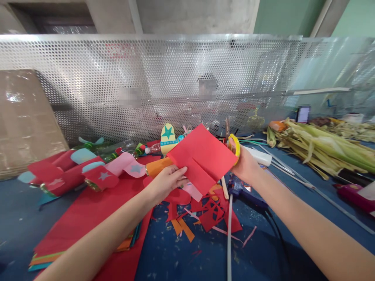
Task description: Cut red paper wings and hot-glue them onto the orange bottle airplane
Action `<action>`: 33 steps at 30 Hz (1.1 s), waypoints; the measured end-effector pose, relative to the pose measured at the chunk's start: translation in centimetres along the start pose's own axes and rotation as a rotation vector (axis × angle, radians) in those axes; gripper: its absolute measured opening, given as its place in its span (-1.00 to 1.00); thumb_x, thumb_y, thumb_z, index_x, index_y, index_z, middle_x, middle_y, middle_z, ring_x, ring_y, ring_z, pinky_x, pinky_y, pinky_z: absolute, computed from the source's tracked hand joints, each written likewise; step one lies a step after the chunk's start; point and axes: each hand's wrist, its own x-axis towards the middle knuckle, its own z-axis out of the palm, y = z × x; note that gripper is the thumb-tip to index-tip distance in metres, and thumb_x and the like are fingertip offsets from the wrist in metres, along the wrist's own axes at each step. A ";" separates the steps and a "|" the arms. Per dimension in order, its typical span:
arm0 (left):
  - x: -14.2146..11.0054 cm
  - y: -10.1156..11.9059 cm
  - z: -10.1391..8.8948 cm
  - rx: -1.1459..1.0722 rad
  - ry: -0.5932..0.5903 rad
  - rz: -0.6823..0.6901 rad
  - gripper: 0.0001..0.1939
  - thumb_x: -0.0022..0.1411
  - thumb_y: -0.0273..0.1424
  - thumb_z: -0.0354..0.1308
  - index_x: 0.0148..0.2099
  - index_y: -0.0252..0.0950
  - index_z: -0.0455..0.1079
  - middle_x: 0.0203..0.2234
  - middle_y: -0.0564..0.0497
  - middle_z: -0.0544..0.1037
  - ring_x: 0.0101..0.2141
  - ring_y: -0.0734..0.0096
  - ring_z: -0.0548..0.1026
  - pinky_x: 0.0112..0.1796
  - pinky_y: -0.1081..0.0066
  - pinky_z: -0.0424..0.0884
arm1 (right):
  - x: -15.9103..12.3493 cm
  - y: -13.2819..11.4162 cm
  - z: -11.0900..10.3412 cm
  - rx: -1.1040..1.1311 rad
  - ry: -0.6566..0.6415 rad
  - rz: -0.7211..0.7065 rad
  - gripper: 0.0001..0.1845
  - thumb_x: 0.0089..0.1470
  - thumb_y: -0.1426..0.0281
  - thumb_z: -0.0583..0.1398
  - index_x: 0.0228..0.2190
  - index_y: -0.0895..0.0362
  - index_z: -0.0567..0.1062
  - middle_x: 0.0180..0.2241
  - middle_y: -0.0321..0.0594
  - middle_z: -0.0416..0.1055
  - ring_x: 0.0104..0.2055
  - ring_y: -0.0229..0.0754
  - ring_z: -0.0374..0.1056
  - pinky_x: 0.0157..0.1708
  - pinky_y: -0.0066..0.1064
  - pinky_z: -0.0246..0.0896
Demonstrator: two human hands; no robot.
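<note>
My left hand (172, 178) pinches a sheet of red paper (202, 152) at its lower left edge, thumb on top. A slit runs from the lower right edge toward the sheet's middle. At the right corner of the sheet, my right hand (244, 162) is closed round the yellow handle of a pair of scissors (236, 150); the blades are hidden behind the paper. Below the held sheet, red and orange paper scraps (209, 212) lie scattered on the blue table (181, 261).
Large red sheets (79, 218) lie at left, near rolled paper pieces (64, 171) with stars. A blue glue gun (246, 193) and white sticks (230, 234) lie at right. Corn husks (322, 144) lie farther right. A perforated metal panel (175, 78) stands behind.
</note>
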 end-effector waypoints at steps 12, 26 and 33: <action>-0.6 -0.7 0.8 0.017 -0.018 -0.034 -0.74 0.00 -0.26 0.36 -0.37 -0.34 0.44 -0.42 -0.06 0.62 -0.27 0.27 0.57 -0.11 0.32 0.41 | -1.2 -0.3 0.8 -0.250 0.040 0.096 -0.52 -0.46 0.46 0.47 -0.41 0.09 0.44 -0.48 -0.35 0.52 -0.39 -0.15 0.46 -0.37 -0.36 0.38; -1.4 2.3 -0.2 0.856 0.038 0.814 -0.28 0.10 -0.53 0.17 0.27 -0.05 0.06 0.02 -0.09 0.31 0.05 0.19 0.34 0.05 0.15 0.32 | -1.5 -0.7 0.3 -0.253 0.008 0.136 -0.79 -0.27 0.41 0.38 -0.44 0.08 0.56 -0.45 -0.31 0.58 -0.43 -0.17 0.48 -0.41 -0.43 0.37; -2.0 3.6 -0.9 1.477 -0.102 0.966 -0.87 0.24 -0.47 0.07 -0.28 -0.24 0.45 -0.07 -0.09 0.39 0.06 0.11 0.28 0.09 0.04 0.20 | -0.8 -0.1 -1.3 -0.222 -0.001 0.213 -0.92 -0.07 0.45 0.33 -0.44 0.12 0.53 -0.48 -0.35 0.53 -0.49 -0.27 0.43 -0.50 -0.47 0.34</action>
